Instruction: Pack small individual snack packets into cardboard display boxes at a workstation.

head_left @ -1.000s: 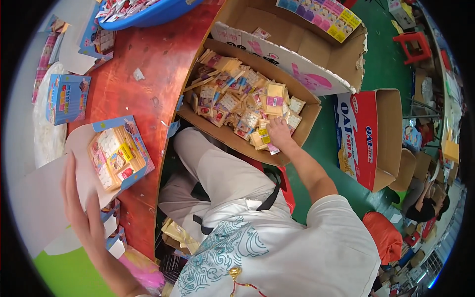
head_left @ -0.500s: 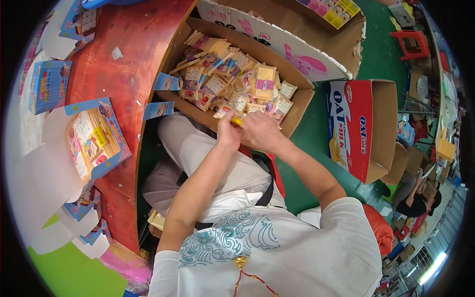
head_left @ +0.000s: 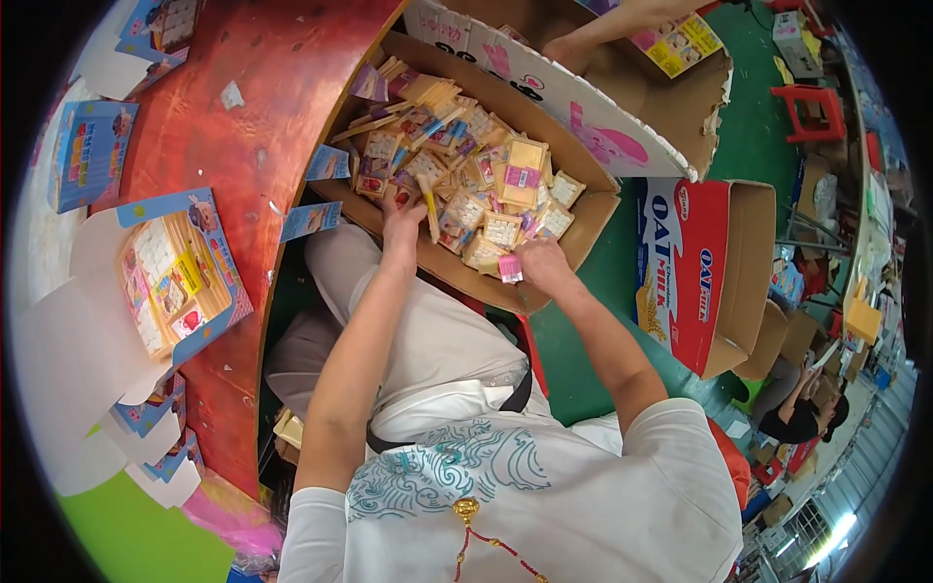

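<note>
A cardboard box [head_left: 573, 225] in front of me is heaped with small flat wooden-framed packs [head_left: 471, 126], many with white tiles and purple labels. Over its near left part, my left hand [head_left: 400, 231] is closed on a thin wooden frame [head_left: 429, 206], seen edge-on with a yellow strip. My right hand [head_left: 544, 262] is at the near right wall, fingers curled down and partly hidden. A wooden-framed pack with a purple-pink label [head_left: 510, 269] sticks out from between its fingers.
On the red table [head_left: 224, 146] at left lies an open blue carton [head_left: 233, 282] with framed sets inside. A second cardboard box [head_left: 714, 107] stands behind mine; another person's arm [head_left: 607, 27] reaches into it. A red-and-blue carton [head_left: 695, 272] and a red stool [head_left: 812, 112] stand right.
My hands, together over the near edge before, have parted: the left moved left and up with the frame, the right moved right and down. Another person's arm has come into the far box.
</note>
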Demonstrator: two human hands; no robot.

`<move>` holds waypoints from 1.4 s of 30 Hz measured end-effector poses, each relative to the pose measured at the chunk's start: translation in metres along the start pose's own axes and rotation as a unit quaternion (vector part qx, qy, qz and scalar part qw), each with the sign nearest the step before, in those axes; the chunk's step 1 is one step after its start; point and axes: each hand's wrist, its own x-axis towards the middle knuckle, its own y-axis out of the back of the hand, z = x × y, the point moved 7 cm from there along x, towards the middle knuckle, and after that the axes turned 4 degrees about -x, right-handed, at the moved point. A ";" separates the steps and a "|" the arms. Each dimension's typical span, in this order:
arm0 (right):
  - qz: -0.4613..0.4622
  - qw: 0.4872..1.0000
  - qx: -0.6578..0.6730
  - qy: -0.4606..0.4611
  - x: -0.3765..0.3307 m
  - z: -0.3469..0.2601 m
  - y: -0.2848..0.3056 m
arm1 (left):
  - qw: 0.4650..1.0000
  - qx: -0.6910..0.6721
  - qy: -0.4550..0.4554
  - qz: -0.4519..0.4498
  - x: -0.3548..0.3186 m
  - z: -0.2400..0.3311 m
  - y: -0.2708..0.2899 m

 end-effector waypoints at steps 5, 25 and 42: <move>0.086 0.963 0.249 -0.057 -0.004 0.015 0.061 | 0.996 0.049 -0.037 -0.065 -0.055 0.014 0.000; 0.431 0.856 0.223 0.177 -0.090 -0.176 0.227 | 0.954 -0.288 -0.028 -0.076 -0.194 0.038 0.035; 0.492 0.816 0.110 0.283 -0.111 -0.218 0.238 | 0.966 -0.219 -0.108 -0.085 -0.215 0.050 0.030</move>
